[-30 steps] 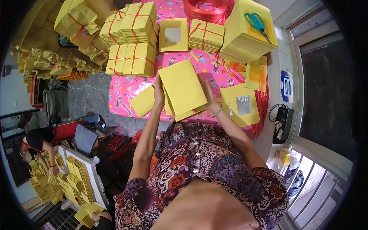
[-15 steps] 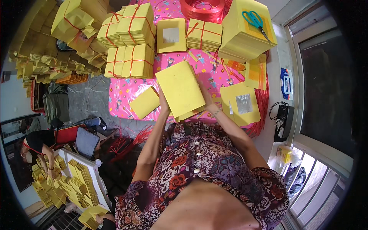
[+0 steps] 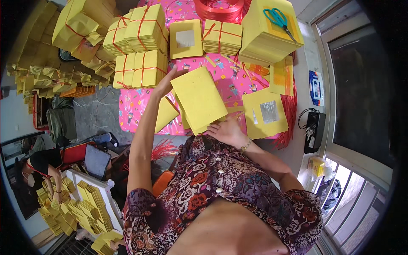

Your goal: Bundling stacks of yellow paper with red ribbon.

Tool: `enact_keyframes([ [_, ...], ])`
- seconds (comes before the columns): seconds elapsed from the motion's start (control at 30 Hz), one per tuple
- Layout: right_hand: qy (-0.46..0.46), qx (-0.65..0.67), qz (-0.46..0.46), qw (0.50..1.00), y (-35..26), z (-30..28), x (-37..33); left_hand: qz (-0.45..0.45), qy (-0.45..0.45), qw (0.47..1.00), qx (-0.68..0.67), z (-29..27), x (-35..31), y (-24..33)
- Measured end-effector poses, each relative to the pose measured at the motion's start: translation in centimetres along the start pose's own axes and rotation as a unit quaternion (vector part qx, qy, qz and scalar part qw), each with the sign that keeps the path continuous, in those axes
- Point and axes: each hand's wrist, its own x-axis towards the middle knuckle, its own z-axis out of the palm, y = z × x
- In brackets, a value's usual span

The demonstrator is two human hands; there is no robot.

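A stack of yellow paper (image 3: 199,100) lies slightly turned on the pink patterned table cover (image 3: 193,66), its lower sheets jutting out at the left and bottom. My left hand (image 3: 165,84) is at its upper left corner, fingers stretched out along the edge. At the lower right corner, my right hand (image 3: 228,131) rests palm up with fingers apart, the fingertips at the bottom edge. Another small yellow stack (image 3: 166,114) sits to the left, partly behind my left forearm. On the right lies a yellow sheet with a silver square (image 3: 268,111).
Bundles tied with red strip (image 3: 148,68) stand at the back left, another tied bundle (image 3: 222,37) at the back middle. Teal scissors (image 3: 278,20) lie on a tall yellow stack (image 3: 267,49). Behind is a red strip coil (image 3: 219,9). A co-worker (image 3: 44,168) handles yellow paper at lower left.
My left hand has moved up from the stack's left side to its upper corner. My right hand has come down from the right side to the bottom edge, turning palm up.
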Motion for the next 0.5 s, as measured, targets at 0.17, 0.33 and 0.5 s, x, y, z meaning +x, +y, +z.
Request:
enact_keyframes([
  [0.17, -0.039, 0.035, -0.020, 0.998, 0.7, 0.6, 1.9, -0.099, -0.007, 0.994, 0.053, 3.0, 1.8, 2.1],
  [0.33, -0.234, 0.157, 0.036, 0.959, 0.7, 0.5, 3.3, -0.158, -0.079, 0.982, -0.068, 0.9, 2.5, 1.3],
  [0.5, -0.147, 0.076, -0.051, 0.985, 0.5, 1.0, 2.1, -0.207, -0.042, 0.977, -0.034, 1.6, 2.6, 2.4],
])
